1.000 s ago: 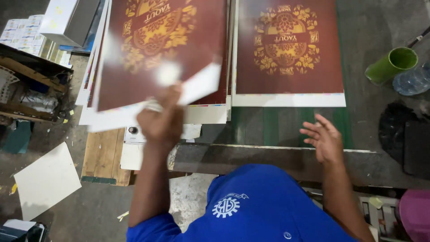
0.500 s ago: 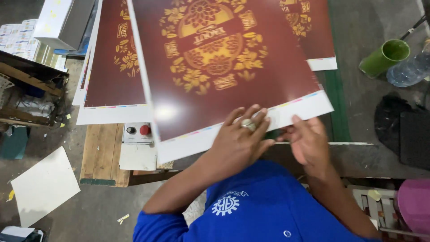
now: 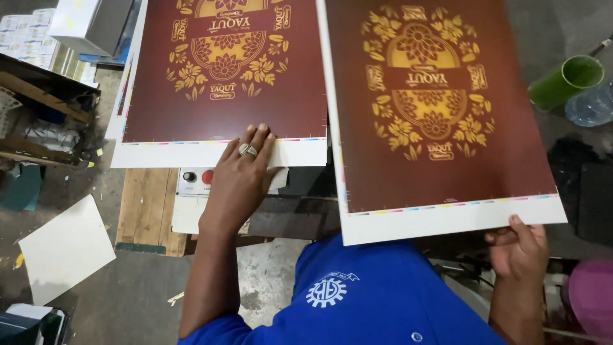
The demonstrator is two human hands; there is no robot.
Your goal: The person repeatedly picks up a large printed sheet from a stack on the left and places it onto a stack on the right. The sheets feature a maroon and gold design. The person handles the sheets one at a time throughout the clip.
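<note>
Gripping the near right corner of a maroon printed sheet, the right hand pinches its white margin, thumb on top. The left hand lies flat, fingers spread, on the white border of a second matching sheet, beside the first. Below: a control box with buttons, a wooden pallet, concrete floor. Farther right stands a green cup, partly cropped. Both sheets' far edges are cut off.

Narrow dark gap between printed stack and lifted sheet.
</note>
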